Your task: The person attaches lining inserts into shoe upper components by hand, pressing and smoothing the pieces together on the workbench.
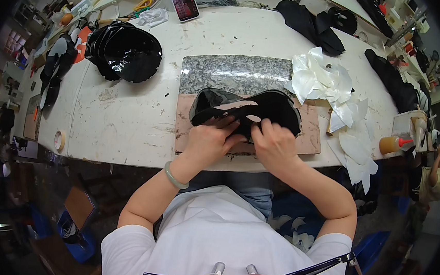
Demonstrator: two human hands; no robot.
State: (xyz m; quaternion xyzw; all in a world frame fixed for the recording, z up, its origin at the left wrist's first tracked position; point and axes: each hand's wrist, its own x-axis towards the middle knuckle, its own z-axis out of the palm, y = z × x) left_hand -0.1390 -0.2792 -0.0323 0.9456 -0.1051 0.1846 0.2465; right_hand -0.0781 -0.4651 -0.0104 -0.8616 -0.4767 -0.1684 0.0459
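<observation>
A black glossy leather-like piece (pixel 279 108), folded into two curved lobes, stands over a pinkish board (pixel 310 137). My left hand (pixel 209 141) grips its near edge on the left side, with the fingers bent over the material. Close beside it, my right hand (pixel 273 144) pinches the same edge; its fingertips are partly hidden in the dark folds. Pinkish patches show through gaps between the folds. Behind the piece lies a speckled grey stone slab (pixel 235 71).
Nested black glossy pieces (pixel 133 55) stand at the left. White shiny cut pieces (pixel 323 78) are heaped on the right, some hanging over the edge. Around them are a phone (pixel 183 2), a tape roll (pixel 60 140), black material (pixel 311 28) and a yellowish bottle (pixel 389 145). Another person (pixel 431 180) is far right.
</observation>
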